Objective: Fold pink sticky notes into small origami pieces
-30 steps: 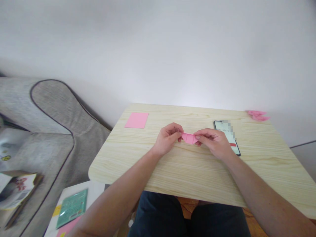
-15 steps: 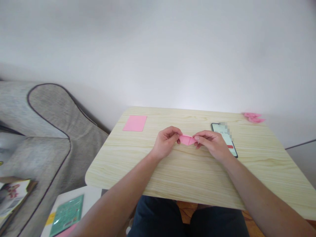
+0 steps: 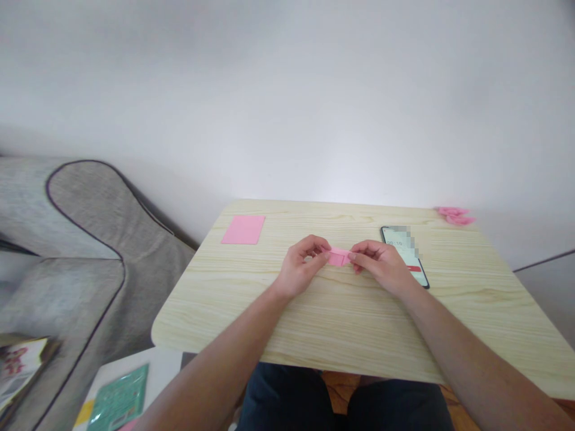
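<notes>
A small folded piece of pink paper [image 3: 338, 257] is held up between my two hands over the middle of the table. My left hand [image 3: 304, 263] pinches its left end between thumb and fingers. At the right end, my right hand [image 3: 376, 261] grips it the same way. Crease lines show on the face turned toward me, and both ends are hidden by my fingertips. Farther left lies a flat pink paper square [image 3: 243, 230]. Just beyond my right hand is a phone [image 3: 406, 251] with a timer on its screen, partly covered by that hand.
Folded pink paper pieces [image 3: 454, 216] lie at the table's back right corner. The pale wooden table [image 3: 341, 323] meets a white wall. To the left stands a grey sofa [image 3: 94, 239], and a green plastic packet [image 3: 119, 396] rests on a white surface below the table edge.
The pink paper's lower outline, pointed before, now looks squarer, and my fingers have closed in nearer its middle. The camera view has shifted slightly.
</notes>
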The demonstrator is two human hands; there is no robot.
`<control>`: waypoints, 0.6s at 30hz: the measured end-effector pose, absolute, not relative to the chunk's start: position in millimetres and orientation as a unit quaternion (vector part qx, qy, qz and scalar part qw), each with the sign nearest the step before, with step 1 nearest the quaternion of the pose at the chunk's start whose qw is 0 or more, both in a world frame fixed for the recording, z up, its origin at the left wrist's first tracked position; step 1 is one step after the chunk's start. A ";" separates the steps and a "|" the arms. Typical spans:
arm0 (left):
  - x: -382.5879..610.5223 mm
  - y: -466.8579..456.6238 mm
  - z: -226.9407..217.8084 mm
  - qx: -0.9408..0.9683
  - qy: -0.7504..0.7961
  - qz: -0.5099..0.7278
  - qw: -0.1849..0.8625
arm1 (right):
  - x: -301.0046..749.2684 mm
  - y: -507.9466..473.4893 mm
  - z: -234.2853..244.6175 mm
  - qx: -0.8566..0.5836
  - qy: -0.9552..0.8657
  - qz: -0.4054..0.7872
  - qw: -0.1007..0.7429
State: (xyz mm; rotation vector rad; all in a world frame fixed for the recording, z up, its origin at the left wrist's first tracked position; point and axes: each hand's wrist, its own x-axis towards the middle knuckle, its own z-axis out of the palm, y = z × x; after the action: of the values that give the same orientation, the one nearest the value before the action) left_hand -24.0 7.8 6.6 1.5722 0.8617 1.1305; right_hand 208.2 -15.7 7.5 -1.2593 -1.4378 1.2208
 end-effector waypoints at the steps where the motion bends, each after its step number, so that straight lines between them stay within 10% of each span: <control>1: -23.4 6.9 8.0 0.651 0.367 0.466 0.474 | 207.4 -16.7 8.0 -0.512 -0.587 0.469 0.416; 18: -18.9 1.0 13.4 0.675 0.416 0.416 0.445 | 205.5 -23.2 13.9 -0.517 -0.614 0.421 0.422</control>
State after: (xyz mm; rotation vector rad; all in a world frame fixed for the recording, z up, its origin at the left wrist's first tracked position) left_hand -18.9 1.0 13.4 1.6740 1.0311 1.0304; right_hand 205.5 -23.2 13.9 -1.2943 -1.5367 1.0552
